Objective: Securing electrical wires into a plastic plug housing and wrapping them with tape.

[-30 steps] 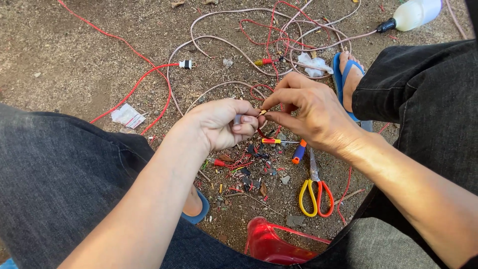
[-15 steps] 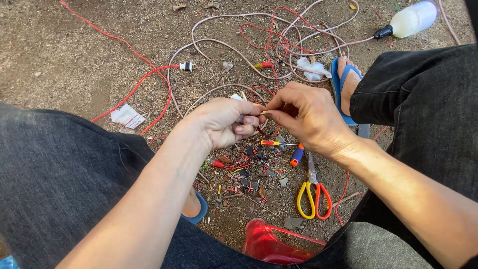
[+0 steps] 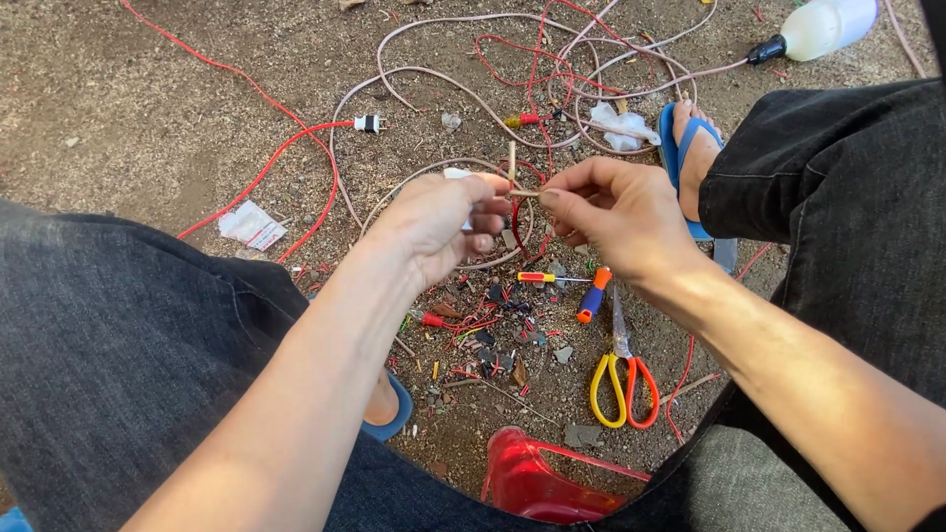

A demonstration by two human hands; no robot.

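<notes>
My left hand (image 3: 439,225) and my right hand (image 3: 611,212) meet over the dirt ground, both pinching the same thin beige wire (image 3: 520,189) between fingertips. One short end of the wire sticks upward between the hands, and a red wire loops down below them. Under the hands lies a heap of cut wire scraps (image 3: 488,330) in red, black and other colours.
Yellow and orange scissors (image 3: 621,379), a small blue-orange screwdriver (image 3: 591,296) and a yellow-red one (image 3: 537,278) lie on the ground. Red and beige cables (image 3: 296,138) with a plug (image 3: 368,123) snake across. A plastic bottle (image 3: 823,25) lies top right, a red container (image 3: 532,483) below.
Both hands have lifted slightly and drawn a little apart, stretching the beige wire between the fingertips; its short end now points upward.
</notes>
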